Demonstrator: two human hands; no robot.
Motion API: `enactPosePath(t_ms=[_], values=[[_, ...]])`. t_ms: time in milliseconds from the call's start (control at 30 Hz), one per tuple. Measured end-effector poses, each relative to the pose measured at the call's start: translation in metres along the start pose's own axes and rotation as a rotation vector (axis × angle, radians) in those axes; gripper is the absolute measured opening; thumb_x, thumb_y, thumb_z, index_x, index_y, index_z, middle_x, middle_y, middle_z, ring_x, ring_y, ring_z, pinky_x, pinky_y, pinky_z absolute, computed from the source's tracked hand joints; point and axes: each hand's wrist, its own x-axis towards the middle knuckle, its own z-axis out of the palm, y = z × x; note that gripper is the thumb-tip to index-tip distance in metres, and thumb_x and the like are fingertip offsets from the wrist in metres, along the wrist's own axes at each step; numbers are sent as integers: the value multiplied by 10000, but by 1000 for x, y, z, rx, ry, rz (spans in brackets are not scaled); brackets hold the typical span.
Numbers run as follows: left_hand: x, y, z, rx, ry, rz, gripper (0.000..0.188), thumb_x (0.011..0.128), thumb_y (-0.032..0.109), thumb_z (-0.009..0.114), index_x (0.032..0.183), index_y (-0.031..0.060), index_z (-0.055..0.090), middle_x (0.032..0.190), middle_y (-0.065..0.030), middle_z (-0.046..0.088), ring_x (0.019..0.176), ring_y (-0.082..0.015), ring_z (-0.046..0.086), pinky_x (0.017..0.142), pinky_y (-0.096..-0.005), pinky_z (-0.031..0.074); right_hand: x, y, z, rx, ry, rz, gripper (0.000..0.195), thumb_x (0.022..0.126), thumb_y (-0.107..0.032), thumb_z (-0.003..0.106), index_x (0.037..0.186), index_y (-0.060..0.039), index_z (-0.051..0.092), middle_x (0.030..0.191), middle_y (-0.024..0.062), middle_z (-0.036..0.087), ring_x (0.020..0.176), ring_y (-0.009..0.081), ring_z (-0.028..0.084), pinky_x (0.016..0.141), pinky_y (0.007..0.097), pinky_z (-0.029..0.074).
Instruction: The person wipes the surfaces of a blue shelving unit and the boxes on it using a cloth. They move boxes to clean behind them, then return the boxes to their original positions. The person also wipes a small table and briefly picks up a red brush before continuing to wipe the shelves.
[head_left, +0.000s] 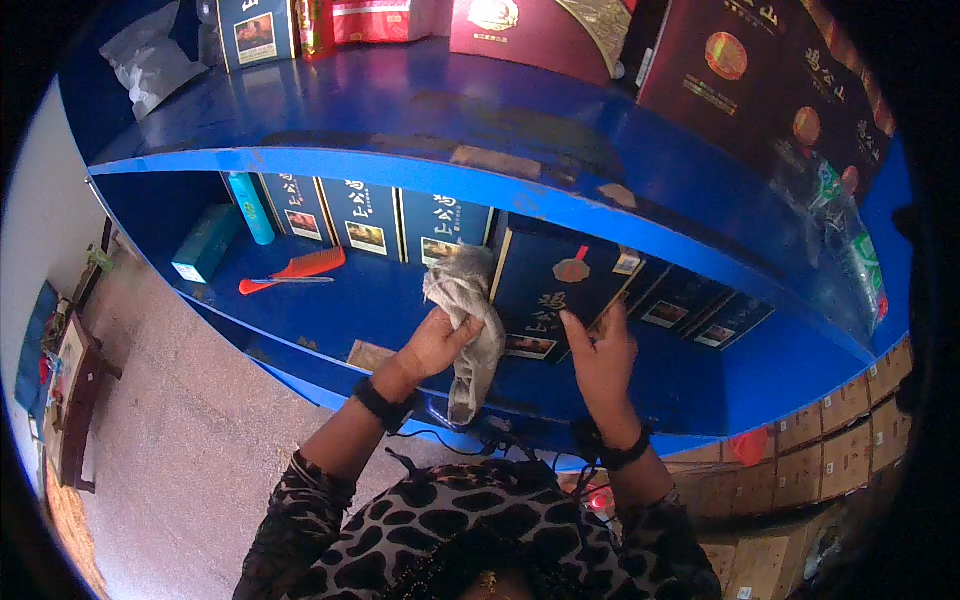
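Observation:
A crumpled grey cloth (480, 337) hangs from my left hand (435, 341), which pinches it in front of the blue shelf (390, 300). Just right of it, a dark blue gift box (562, 281) with gold edges stands tilted on the lower shelf. My right hand (604, 360) is at its lower right side, thumb on the front and fingers by the side edge. Several similar dark blue boxes (364, 217) stand in a row to the left, and more (667, 311) stand to the right, partly in shadow.
On the lower shelf lie an orange comb (300, 266), a pen (300, 280), a teal bottle (253, 210) and a small teal box (206, 244). The upper shelf's edge (337, 166) overhangs them. Maroon boxes (540, 34) stand above; cardboard cartons (799, 476) are stacked at right.

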Motion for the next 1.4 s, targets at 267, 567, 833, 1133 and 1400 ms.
enactPosePath(t_ms=[267,567,833,1133,1400], values=[[48,-3,-3,5,19,-14,270,997,228,533,1115,-9,590,998,-133,645,917,-219,603,831,-362,481,31,20,22,-130,69,-33,584,880,-326,708,1265,45,472,910,204,680,768,295,702,642,344,551],[77,2,7,608,318,-31,293,900,249,603,805,-29,599,792,-280,632,737,-460,624,642,-532,506,73,43,32,-451,79,-74,592,837,-535,675,1074,2,599,824,198,671,758,377,673,671,448,538],[4,-1,-43,164,262,-260,377,938,334,590,975,-39,638,880,-268,664,836,-407,663,720,-432,522,57,-23,22,-291,-112,-11,436,895,-452,633,851,-19,657,789,140,700,724,314,680,683,409,539],[-57,-6,-71,-70,511,-329,405,940,344,576,1014,-51,622,879,-229,679,865,-346,690,769,-403,515,164,-120,88,-490,-397,-573,568,940,-415,588,1356,-40,490,1305,257,540,1190,429,527,1015,452,413],[-82,-5,-88,-149,504,-386,412,964,356,546,1067,-38,613,915,-199,686,852,-296,687,763,-398,522,265,-95,106,-286,-540,-500,556,932,-422,602,1326,-38,521,1299,230,560,1180,366,551,1004,422,429]])
